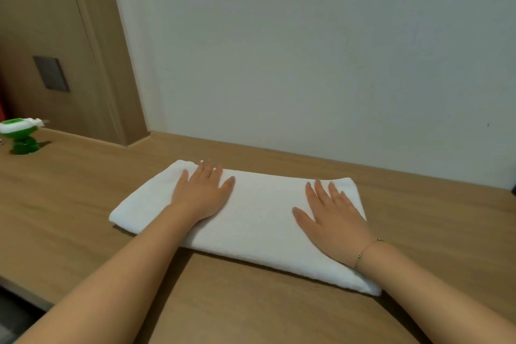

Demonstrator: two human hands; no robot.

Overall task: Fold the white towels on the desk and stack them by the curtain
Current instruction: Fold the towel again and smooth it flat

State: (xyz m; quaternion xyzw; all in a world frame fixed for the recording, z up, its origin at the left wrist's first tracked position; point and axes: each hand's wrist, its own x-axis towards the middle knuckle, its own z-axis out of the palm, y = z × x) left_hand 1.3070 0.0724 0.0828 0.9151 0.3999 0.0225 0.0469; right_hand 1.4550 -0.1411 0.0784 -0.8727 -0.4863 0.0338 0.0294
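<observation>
A white towel (259,220) lies folded into a long rectangle on the wooden desk (83,204), close to the back wall. My left hand (202,193) rests flat on the towel's left part, fingers spread, palm down. My right hand (335,218) lies flat on the towel's right part, fingers also spread, with a thin bracelet on the wrist. Neither hand grips the cloth. No curtain and no other towel is in view.
A green and white plastic object (21,134) stands at the desk's far left. A wood panel with a dark switch plate (51,73) rises behind it. A pale wall (307,50) runs along the desk's back edge. The desk's front edge shows at lower left.
</observation>
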